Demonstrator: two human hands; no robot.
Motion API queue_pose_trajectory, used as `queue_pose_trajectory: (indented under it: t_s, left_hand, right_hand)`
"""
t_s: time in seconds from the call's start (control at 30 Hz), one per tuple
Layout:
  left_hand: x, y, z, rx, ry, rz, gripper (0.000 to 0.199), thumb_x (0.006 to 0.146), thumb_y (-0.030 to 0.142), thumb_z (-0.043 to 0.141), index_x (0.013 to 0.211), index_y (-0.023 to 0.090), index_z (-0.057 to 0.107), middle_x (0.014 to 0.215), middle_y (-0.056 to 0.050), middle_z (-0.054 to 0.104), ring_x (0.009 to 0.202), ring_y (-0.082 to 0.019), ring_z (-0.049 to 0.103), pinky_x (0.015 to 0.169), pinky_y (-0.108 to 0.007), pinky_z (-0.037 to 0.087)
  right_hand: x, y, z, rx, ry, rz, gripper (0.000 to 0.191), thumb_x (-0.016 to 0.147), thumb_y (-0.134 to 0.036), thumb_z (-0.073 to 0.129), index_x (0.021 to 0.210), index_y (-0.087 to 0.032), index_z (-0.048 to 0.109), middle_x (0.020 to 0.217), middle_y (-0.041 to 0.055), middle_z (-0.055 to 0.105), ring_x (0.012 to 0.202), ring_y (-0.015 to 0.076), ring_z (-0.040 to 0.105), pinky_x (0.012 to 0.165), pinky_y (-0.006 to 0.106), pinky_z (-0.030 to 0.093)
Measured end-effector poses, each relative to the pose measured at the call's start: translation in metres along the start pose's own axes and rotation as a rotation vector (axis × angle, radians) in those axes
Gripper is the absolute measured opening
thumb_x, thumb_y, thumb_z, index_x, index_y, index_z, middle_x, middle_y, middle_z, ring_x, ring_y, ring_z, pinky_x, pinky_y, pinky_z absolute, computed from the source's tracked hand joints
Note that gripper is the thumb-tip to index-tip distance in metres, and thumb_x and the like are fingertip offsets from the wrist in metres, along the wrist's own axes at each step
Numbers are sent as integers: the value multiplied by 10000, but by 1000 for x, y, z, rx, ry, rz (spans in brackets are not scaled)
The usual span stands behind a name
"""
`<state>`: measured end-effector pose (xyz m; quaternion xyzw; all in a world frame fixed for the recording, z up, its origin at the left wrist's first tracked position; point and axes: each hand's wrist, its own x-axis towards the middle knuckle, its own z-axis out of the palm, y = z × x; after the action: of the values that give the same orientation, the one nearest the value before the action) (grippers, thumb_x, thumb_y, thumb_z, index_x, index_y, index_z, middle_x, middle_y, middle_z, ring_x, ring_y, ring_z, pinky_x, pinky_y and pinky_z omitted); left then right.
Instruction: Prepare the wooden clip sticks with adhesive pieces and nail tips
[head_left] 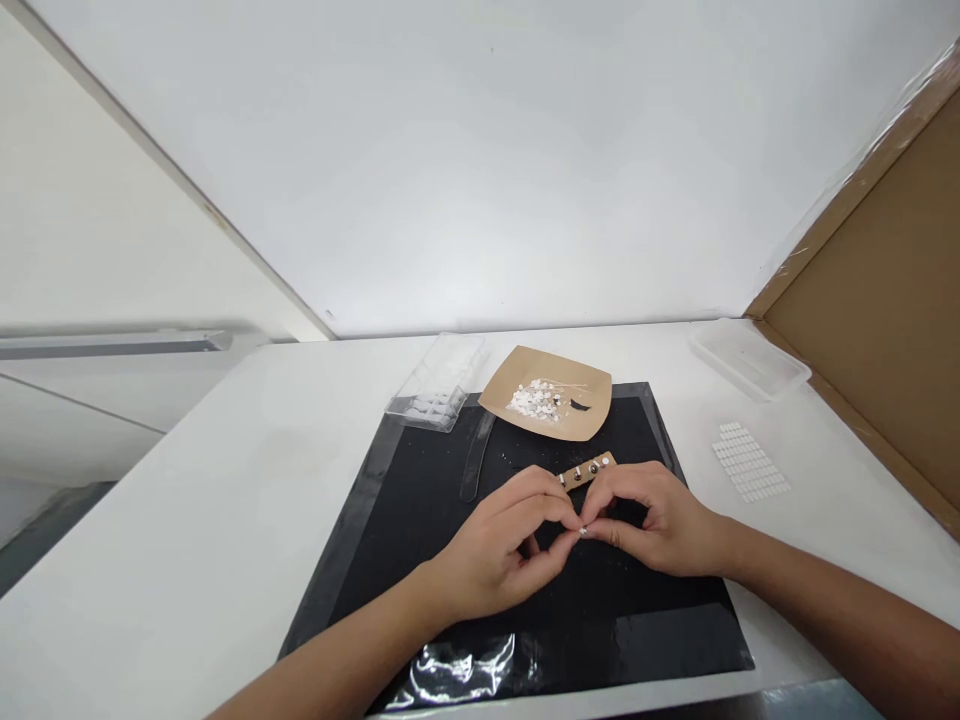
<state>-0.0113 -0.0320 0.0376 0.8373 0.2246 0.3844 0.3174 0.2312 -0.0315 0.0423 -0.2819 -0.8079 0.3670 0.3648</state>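
Note:
My left hand [517, 545] and my right hand [652, 520] meet fingertip to fingertip above the black mat [420, 520]. Thumb and forefinger of each are pinched together on a tiny white piece [583, 532], mostly covered by the fingertips and too small to name. Just behind the hands lies a brown strip [581, 474] with small round metal and white studs along it; the left hand hides its near end. A dark, slightly curved flat stick [477, 458], like a nail file, rests on the mat left of them.
A tan square dish [499, 385] holds small white bits and a dark sliver. Beside it, a clear plastic tray [442, 370] overlaps the mat's back edge. At right are a sheet of white tabs [750, 463], a translucent lid [750, 360] and a cardboard panel [877, 270].

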Motion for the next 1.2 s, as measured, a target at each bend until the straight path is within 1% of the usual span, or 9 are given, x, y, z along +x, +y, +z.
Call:
queue_pose_trajectory:
  t_s: [0.2, 0.3, 0.4, 0.57, 0.67, 0.83, 0.97, 1.07, 1.2]
  left_hand:
    - [1, 1, 0, -82, -42, -63, 178, 896, 98, 663, 1048, 187, 688, 986, -115, 672, 868, -188, 682, 506, -166, 588]
    - [1, 0, 2, -102, -27, -90, 180, 875, 89, 673, 1028, 183, 677, 982, -107, 658, 846, -178, 673, 487, -152, 572]
    - [2, 1, 4, -118, -4, -141, 135, 867, 94, 680, 974, 177, 670, 962, -99, 650, 814, -165, 666, 460, -131, 535]
    - [4, 3, 7, -225, 27, -284, 11, 916, 150, 662, 920, 160, 664, 933, -67, 621, 626, -90, 613, 421, -126, 513]
    - [3, 3, 7, -264, 35, -336, 45, 949, 195, 654, 934, 154, 666, 957, -62, 605, 596, -75, 611, 416, -135, 536]
    - [0, 0, 7, -253, 58, -309, 71, 974, 209, 654, 982, 147, 689, 985, -69, 599, 622, -77, 627, 429, -133, 559]
    - [-3, -4, 8, -266, 83, -274, 84, 987, 186, 649, 1052, 165, 698, 1004, -59, 595, 628, -70, 633, 432, -134, 573]
    - [-3, -6, 8, -239, 111, -205, 127, 978, 139, 652, 1086, 186, 699, 997, -46, 599, 634, -67, 627, 443, -137, 573]
    - [-1, -7, 7, -177, 132, -133, 166, 945, 102, 684, 1084, 190, 705, 964, -52, 621, 737, -111, 652, 467, -139, 557]
  right_hand:
    - [-2, 1, 4, -17, -12, 18, 86, 992, -269, 720, 935, -204, 715, 827, 0, 748, 736, 136, 690, 720, 269, 571]
    - [-2, 0, 5, -26, -12, 25, 86, 996, -273, 712, 941, -207, 708, 830, 1, 739, 725, 134, 667, 698, 262, 552]
    - [-1, 0, 6, -40, -12, 20, 54, 992, -256, 705, 967, -209, 697, 864, 6, 739, 736, 134, 652, 703, 264, 539]
    - [-3, 5, 7, -85, -37, -31, 106, 966, -264, 742, 1013, -211, 663, 905, 2, 734, 759, 136, 635, 716, 267, 523]
    - [-4, 8, 8, -93, -30, -57, 83, 1006, -276, 710, 1002, -214, 654, 905, -5, 733, 776, 132, 641, 741, 260, 518]
    - [-4, 6, 9, -107, -55, -106, 102, 1066, -269, 617, 986, -208, 637, 917, 6, 717, 848, 143, 648, 811, 269, 508]
    - [-3, 2, 11, -86, -48, -82, 202, 1101, -272, 524, 932, -207, 616, 837, -8, 692, 785, 139, 624, 784, 270, 482]
    - [-2, 2, 10, -130, -26, -92, 215, 1102, -278, 501, 934, -206, 614, 817, -4, 680, 772, 152, 602, 773, 286, 456]
    - [-2, 3, 8, -110, -41, -75, 254, 1117, -268, 445, 927, -205, 600, 777, -7, 650, 756, 153, 583, 762, 282, 442]
